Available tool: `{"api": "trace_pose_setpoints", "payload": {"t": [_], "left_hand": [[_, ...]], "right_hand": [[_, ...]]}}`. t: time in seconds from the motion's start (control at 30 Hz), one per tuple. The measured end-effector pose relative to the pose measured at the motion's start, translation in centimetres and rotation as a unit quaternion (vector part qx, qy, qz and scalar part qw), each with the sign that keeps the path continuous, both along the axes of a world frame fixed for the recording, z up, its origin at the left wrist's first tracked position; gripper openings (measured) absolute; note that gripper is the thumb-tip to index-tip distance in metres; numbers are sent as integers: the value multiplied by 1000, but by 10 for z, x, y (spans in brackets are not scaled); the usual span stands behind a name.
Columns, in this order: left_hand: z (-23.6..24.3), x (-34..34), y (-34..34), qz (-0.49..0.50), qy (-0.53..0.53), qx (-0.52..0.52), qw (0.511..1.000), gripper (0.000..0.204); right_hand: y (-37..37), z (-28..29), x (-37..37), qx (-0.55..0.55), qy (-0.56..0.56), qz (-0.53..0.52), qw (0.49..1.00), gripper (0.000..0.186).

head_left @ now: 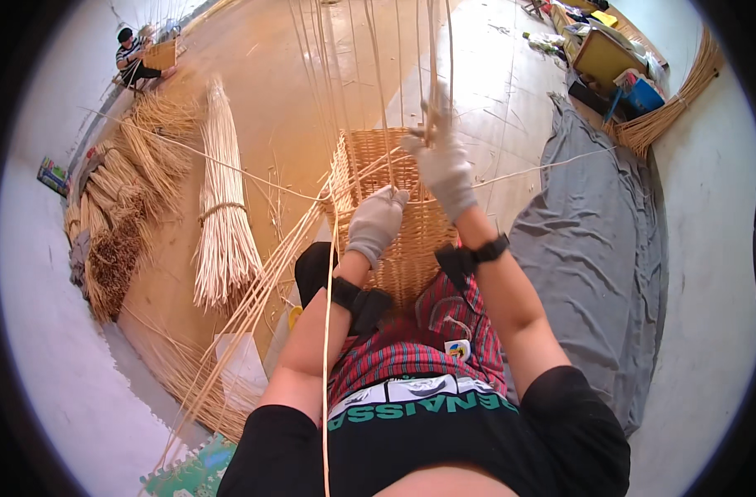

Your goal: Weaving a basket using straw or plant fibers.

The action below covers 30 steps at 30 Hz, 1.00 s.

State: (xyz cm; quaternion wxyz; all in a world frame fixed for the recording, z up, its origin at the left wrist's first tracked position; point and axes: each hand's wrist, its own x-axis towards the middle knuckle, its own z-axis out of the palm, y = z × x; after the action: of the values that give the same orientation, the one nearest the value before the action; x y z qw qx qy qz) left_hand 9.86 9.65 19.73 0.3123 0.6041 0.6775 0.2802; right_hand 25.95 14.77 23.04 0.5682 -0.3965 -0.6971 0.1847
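A woven wicker basket [413,248] stands between my knees, with long upright rods [381,74] rising from its sides. My left hand [378,222], in a pale work glove, is closed at the near rim, thumb and fingers pinched on a wicker rod there. My right hand [446,176], gloved as well, is raised over the right side of the basket beside the upright rods. Motion smears its fingers, so their grip is unclear. Several loose weaving rods [270,277] run from the basket's left side down to the lower left. One long rod [327,356] passes over my left forearm.
A pale rod bundle [224,199] lies left of the basket, with darker bundles [129,199] by the wall. Grey cloth [589,265] covers the right floor. Another bundle [672,108] leans near a blue bucket [640,95]. A person [133,58] sits far left with wickerwork.
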Motion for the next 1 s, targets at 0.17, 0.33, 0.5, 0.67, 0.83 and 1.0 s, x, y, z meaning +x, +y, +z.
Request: {"api": "trace_pose_setpoints", "payload": {"t": [0.17,0.33,0.5,0.67,0.83,1.0], "left_hand": [[2,6,4,13,-68,-54,996,35],[-20,19,-36,77,-355,135,922,8],[-49,-39,-88,268,-153,251,918,13],[-44,-54,-92,154,52,227,960,56],[-34,-59,-90,102,85,287,949,55],[-45,-74,-88,88,134,282,946,56]], "right_hand": [[-79,-26,56,-255,281,-71,922,70],[-93,-45,32,-113,-62,0,992,52],[-99,-29,-17,-160,-20,-28,987,59],[-69,-20,-91,-138,-86,-12,987,35],[43,-68,-137,-144,-637,89,752,22],[47,-83,-150,-86,-715,32,693,23]]}}
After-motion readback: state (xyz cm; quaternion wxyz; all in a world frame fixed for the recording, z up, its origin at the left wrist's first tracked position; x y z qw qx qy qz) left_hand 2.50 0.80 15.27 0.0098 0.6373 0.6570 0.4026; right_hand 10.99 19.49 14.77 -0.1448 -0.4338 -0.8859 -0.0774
